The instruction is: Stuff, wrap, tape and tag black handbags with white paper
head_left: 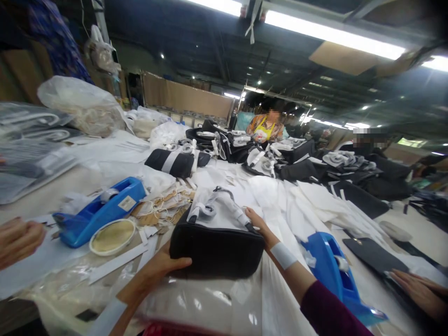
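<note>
A black handbag (pixel 217 249) with paper-wrapped handles (pixel 217 207) lies on its side on the worktable in front of me. My left hand (pixel 159 268) grips the bag's near bottom corner, thumb on top. My right hand (pixel 259 224) holds the bag's right edge by the handle, fingers closed on it. A white band circles my right wrist (pixel 283 255). A dark purple sleeve covers my right forearm.
Two blue tape dispensers (pixel 101 210) (pixel 332 270), a round white dish (pixel 112 236), paper strips and white dust bags (pixel 308 200) lie around. Other people's hands show at far left (pixel 17 240) and far right (pixel 420 289). More black bags (pixel 224 140) pile up behind; a worker sits beyond.
</note>
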A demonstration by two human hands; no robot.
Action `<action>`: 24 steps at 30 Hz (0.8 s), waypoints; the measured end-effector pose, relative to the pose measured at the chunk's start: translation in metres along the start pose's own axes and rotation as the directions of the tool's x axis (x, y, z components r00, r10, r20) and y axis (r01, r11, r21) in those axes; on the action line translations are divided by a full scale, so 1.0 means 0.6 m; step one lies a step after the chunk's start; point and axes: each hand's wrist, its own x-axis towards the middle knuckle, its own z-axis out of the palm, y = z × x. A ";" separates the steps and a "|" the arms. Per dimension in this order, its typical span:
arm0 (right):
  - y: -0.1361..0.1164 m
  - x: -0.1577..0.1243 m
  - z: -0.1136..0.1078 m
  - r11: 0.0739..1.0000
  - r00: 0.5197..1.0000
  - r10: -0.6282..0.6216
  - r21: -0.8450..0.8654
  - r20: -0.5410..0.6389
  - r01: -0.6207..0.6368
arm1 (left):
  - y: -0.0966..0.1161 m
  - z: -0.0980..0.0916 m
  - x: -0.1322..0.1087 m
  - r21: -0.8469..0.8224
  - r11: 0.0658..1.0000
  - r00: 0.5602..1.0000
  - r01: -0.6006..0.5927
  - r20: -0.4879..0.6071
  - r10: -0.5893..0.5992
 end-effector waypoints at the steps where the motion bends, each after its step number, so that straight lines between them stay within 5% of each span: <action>1: 0.003 0.005 -0.002 0.999 0.999 -0.023 -0.039 0.025 0.024 | -0.004 -0.003 0.004 -0.003 1.000 1.000 0.022 0.014 -0.022; 8: 0.026 0.007 -0.026 0.965 0.975 -0.107 -0.217 0.196 0.149 | -0.006 -0.001 0.001 0.016 0.997 0.997 0.071 0.036 -0.071; 14: 0.057 -0.010 -0.050 0.935 0.966 -0.179 -0.274 0.185 0.226 | -0.011 0.011 -0.004 -0.035 0.995 0.985 0.093 0.149 -0.087; 20: 0.044 -0.062 -0.039 0.998 1.000 0.014 -0.054 0.015 -0.013 | -0.040 0.017 -0.031 -0.061 0.994 0.986 0.089 0.146 -0.079; 24: 0.024 -0.072 -0.038 0.995 0.999 0.051 -0.081 0.002 -0.050 | -0.048 0.014 -0.041 -0.077 0.994 0.989 0.072 0.135 -0.061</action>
